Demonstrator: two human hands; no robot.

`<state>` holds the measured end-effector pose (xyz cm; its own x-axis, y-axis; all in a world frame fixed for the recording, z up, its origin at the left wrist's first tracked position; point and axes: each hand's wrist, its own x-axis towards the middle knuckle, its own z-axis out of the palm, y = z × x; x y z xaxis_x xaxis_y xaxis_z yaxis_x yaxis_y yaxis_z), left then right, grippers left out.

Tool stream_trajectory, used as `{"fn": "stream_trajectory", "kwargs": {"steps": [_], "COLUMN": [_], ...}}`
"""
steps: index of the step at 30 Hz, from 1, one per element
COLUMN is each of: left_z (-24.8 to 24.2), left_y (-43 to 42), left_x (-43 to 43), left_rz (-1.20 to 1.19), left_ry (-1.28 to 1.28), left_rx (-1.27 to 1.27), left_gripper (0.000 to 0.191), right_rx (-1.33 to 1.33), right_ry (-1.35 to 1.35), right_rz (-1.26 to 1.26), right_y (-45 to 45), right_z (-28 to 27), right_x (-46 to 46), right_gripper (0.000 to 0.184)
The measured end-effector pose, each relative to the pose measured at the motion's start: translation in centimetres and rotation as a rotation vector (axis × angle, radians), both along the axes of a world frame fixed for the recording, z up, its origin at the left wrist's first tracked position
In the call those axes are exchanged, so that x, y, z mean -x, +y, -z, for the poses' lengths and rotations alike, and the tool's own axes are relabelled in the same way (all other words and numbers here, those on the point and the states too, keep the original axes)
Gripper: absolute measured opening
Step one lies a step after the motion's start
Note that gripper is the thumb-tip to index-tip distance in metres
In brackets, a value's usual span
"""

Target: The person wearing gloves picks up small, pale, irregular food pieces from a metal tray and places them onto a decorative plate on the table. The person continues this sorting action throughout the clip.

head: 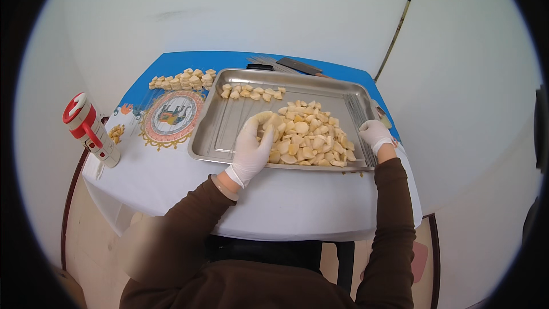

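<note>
My left hand [254, 143], in a white glove, curves around some pale food slices at the left edge of a large heap of slices [306, 137]. The heap lies in a rectangular metal tray [199, 137]. On the tray's right side my right hand [375, 135], gloved too, has its fingers drawn together over a bundle of thin metal skewers [357, 113]; whether it grips one is hidden. Skewers threaded with slices [253, 92] lie at the tray's upper left. More loaded skewers [184, 80] are stacked on the table left of the tray.
Behind the tray lie a cleaver [299, 65], more thin skewers [268, 61] and a black object [259, 67]. A red and white bottle [92, 131] stands at the table's left, beside a small pile of yellowish pieces [116, 133]. A wall rises behind the table.
</note>
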<state>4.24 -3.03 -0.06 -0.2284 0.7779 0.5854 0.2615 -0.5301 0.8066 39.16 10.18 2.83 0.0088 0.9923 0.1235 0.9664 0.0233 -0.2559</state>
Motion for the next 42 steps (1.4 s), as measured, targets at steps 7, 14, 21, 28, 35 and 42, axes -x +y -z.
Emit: {"fn": "stream_trajectory", "kwargs": {"steps": [7,14,21,28,35,42], "left_z": [-1.1,-0.8,-0.5,-0.7,-1.0,-1.0], "left_y": [-1.5,-1.4,-1.2,-1.4,-1.3,-1.5], "left_x": [-0.5,-0.3,-0.3,-0.2,-0.4,-0.4], "left_rz": [-0.057,-0.063,-0.064,-0.069,-0.059,-0.074], "left_ry": [0.259,0.260,0.256,0.247,0.255,0.265], "left_rx": [-0.190,-0.224,-0.225,-0.183,-0.205,-0.217], "left_gripper": [0.032,0.033,0.033,0.031,0.031,0.031], "right_rx": [0.021,0.080,0.206,0.254,0.300,0.245], "right_ry": [-0.241,-0.277,-0.340,-0.407,-0.457,-0.401], "right_rz": [0.102,0.179,0.225,0.224,0.221,0.270], "right_y": [2.6,1.3,1.4,1.6,1.8,1.6], "right_z": [3.3,1.7,0.9,0.8,0.8,0.5], "right_x": [0.1,1.9,3.5,5.2,5.1,6.0], "right_gripper": [0.020,0.021,0.024,0.024,0.027,0.026]}}
